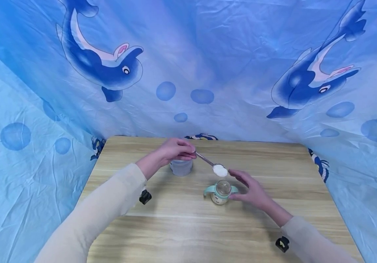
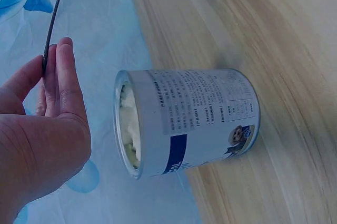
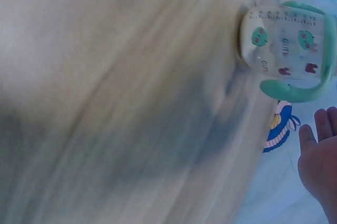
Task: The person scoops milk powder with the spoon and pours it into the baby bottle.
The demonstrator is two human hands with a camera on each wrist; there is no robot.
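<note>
My left hand [image 1: 177, 149] pinches the handle end of a metal spoon [image 1: 204, 158], its bowl heaped with white powder [image 1: 220, 170]. The spoon's bowl hangs above and just behind a clear baby bottle [image 1: 221, 197] with mint-green handles [image 1: 210, 189]; the bottle stands upright with its top uncovered. Beside the bottle is my right hand [image 1: 249, 188], its fingers spread and relaxed near the right handle. Below the left hand stands a can [image 1: 181, 168], partly hidden by it; the left wrist view shows the open can [image 2: 210, 113] with pale powder [image 2: 130, 126] inside.
The wooden table [image 1: 175, 237] carries both containers. Around its back and sides hangs a blue dolphin-print cloth [image 1: 175, 54]. A black wrist mount [image 1: 145, 197] sits on the left sleeve, another mount [image 1: 282, 244] on the right.
</note>
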